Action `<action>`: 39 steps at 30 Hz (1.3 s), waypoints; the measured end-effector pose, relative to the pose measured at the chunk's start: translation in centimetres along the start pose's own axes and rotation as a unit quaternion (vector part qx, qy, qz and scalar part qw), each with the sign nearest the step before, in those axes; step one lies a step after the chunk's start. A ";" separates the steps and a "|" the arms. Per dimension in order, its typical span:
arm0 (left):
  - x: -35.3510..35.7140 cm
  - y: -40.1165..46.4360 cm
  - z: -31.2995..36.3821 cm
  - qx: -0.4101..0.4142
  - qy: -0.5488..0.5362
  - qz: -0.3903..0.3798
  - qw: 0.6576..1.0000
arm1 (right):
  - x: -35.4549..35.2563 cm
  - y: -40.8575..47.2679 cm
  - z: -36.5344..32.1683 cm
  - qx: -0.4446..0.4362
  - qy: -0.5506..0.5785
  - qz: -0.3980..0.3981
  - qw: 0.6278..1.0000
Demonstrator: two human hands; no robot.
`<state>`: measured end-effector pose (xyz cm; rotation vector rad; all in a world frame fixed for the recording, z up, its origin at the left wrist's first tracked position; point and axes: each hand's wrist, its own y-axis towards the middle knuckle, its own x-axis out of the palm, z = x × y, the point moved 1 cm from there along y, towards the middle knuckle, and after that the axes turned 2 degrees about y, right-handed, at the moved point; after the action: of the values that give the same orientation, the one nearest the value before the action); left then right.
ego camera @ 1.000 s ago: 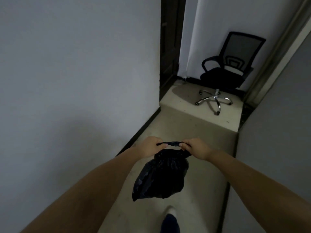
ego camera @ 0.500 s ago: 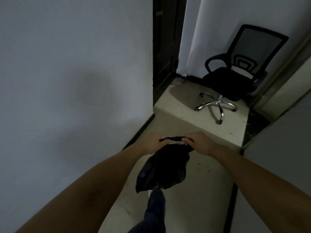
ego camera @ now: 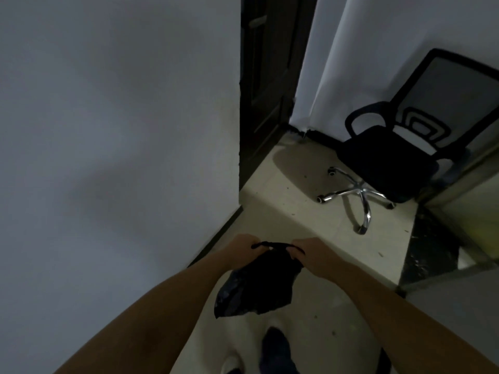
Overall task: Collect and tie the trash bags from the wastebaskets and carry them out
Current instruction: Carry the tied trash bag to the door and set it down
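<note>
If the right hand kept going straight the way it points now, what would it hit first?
The right hand points leftward along the trash bag neck, so it would likely meet the left hand first; depth is unclear.

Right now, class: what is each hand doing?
Left hand: pinches one end of the bag top.
Right hand: pinches the other end; the bag hangs between them.

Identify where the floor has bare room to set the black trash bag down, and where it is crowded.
Bare floor lies just right of the trash bag, between the left wall and the dark threshold strip. More lies between the doorway and the office chair. The chair's chrome base crowds the far corner.
</note>
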<state>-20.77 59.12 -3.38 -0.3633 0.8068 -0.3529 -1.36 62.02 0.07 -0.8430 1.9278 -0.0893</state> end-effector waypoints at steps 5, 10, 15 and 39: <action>-2.3 8.3 -2.2 -0.076 -0.066 0.011 0.995 | -2.2 9.7 2.6 -0.028 0.024 -0.032 0.999; -4.0 15.1 -5.0 -0.101 -0.017 -0.002 0.995 | -1.7 18.8 4.6 -0.046 0.038 -0.084 0.995; -6.5 21.2 -11.0 -0.112 0.075 -0.033 0.990 | 1.6 28.3 5.9 -0.073 0.010 -0.133 0.988; -9.3 29.3 -30.5 0.223 0.677 0.132 0.689 | 27.8 50.1 16.7 -0.024 -0.113 -0.231 0.966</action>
<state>-44.68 83.56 -29.91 0.6131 2.1500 -0.5144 -21.12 88.21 -49.74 -1.2669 1.4985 -0.2167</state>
